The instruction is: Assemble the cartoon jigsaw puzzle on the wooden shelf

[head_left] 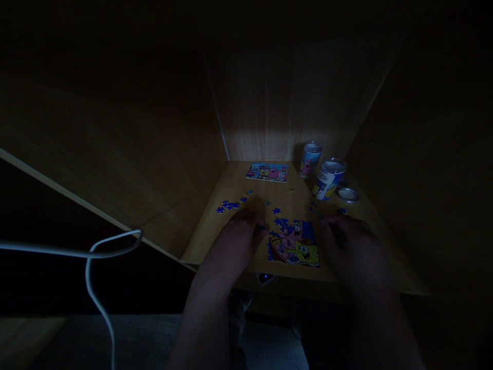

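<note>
A partly built cartoon jigsaw (pixel 295 242) lies near the front edge of a small wooden desk (pixel 208 241). My left hand (pixel 243 231) rests just left of it, fingers curled near its left edge, maybe pinching a small piece I cannot make out. My right hand (pixel 346 234) lies just right of the jigsaw, fingers bent down on the desk. Loose blue pieces (pixel 230 205) are scattered behind my left hand. The scene is very dark.
A finished small picture puzzle (pixel 267 172) lies at the back. Two printed tins (pixel 310 159) (pixel 328 179) stand at the back right with a round lid (pixel 348 195) beside them. Wooden walls enclose the desk. A white cable (pixel 92 257) hangs at the left.
</note>
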Demonstrator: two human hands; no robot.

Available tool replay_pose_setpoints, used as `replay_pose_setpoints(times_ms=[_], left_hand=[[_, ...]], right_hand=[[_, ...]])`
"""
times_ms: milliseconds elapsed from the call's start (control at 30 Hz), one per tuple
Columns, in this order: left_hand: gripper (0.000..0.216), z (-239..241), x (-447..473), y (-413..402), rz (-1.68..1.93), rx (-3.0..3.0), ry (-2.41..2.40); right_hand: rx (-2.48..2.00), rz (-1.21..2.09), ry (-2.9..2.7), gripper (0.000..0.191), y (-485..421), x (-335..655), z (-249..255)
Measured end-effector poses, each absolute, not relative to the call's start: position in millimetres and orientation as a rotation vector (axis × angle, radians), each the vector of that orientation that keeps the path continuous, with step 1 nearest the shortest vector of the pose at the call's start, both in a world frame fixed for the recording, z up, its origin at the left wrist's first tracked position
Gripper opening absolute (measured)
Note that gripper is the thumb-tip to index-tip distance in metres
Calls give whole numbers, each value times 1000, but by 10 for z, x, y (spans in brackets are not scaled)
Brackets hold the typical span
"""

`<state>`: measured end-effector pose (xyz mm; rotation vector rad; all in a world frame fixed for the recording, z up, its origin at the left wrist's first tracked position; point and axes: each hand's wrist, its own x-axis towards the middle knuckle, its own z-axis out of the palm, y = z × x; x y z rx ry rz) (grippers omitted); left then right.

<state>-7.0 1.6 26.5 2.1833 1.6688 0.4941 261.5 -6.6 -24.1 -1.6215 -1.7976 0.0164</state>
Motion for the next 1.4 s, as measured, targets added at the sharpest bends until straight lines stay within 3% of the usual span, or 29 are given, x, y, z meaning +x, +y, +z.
replay_pose_setpoints(times_ms=[200, 433, 800, 1167, 1400], left_hand=[[29, 189, -333, 110, 530, 2283, 2057], [56, 190, -636, 97, 282, 2188, 2289], [56, 128, -544, 90, 358, 2276, 2226], [25, 57, -528, 175, 631, 2247, 2123], [24, -21, -529, 211, 695, 2210, 2206]], right_hand=[[-1627, 48, -1783, 34, -67, 2611, -238], [-1649, 33, -1786, 33, -71, 2608, -234], [-1651, 43, -1780, 32, -67, 2611, -256], [-1629, 24, -1789, 33, -70, 2607, -248], [-1647, 40, -1794, 34, -70, 2603, -234]])
